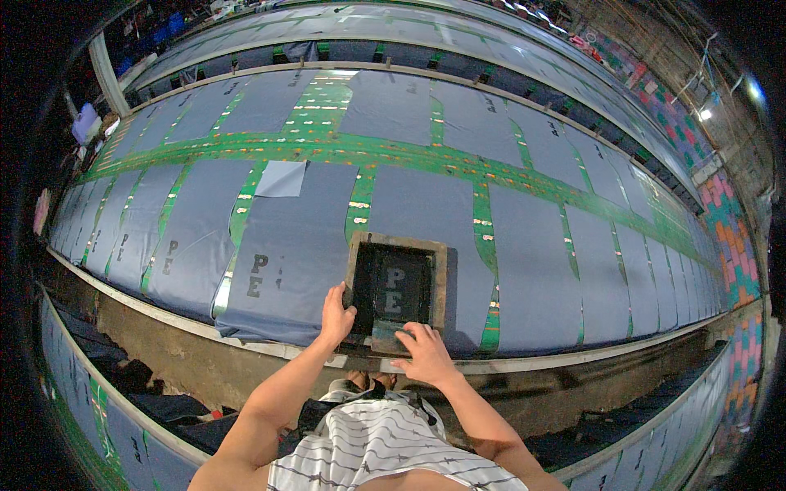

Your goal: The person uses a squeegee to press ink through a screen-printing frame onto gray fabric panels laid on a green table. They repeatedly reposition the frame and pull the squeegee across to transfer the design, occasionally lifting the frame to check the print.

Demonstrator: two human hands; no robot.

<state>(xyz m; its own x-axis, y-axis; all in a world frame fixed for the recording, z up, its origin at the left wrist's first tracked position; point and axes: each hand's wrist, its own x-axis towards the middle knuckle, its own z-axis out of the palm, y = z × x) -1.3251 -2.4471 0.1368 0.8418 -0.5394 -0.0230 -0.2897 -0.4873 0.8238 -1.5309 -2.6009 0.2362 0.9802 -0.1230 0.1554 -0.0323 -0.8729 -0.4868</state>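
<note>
A wooden-framed printing screen lies on a grey-blue fabric panel at the near edge of the long table. Dark ink coats the mesh inside it, and block lettering shows through the middle. My left hand is closed on the screen's left side, thumb toward the inside. At the near end of the screen, my right hand has its fingers curled over a flat squeegee, which rests inside the frame. The squeegee's lower edge is hard to make out. Left of the screen, a fabric panel carries dark printed lettering.
Grey-blue panels cover the long green table in two rows. A pale square sheet lies on one panel. Another long table stands beyond, and more tables run behind me on both sides. A white post rises at the far left.
</note>
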